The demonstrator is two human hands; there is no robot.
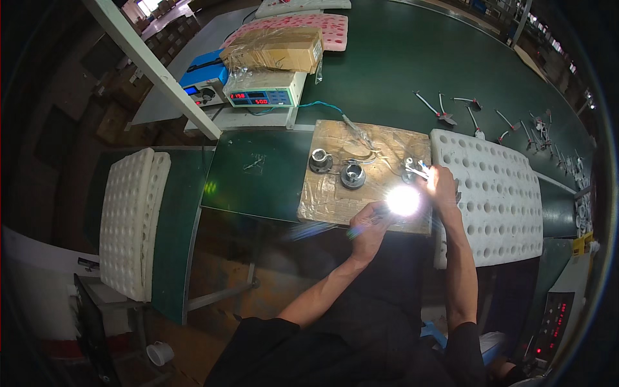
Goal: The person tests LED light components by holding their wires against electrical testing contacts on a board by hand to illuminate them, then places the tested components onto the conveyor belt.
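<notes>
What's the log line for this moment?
left hand: at lit lamp, grip lost in glare | right hand: at small pale part | two round fixtures: on brown board

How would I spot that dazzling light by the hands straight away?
On the green table, find the brown board left of the white sheet dotted with holes. Toward its front right corner, a white light glares beside the left hand. Unlike the two grey round fixtures on the board, it shines too brightly to show its shape.
</notes>
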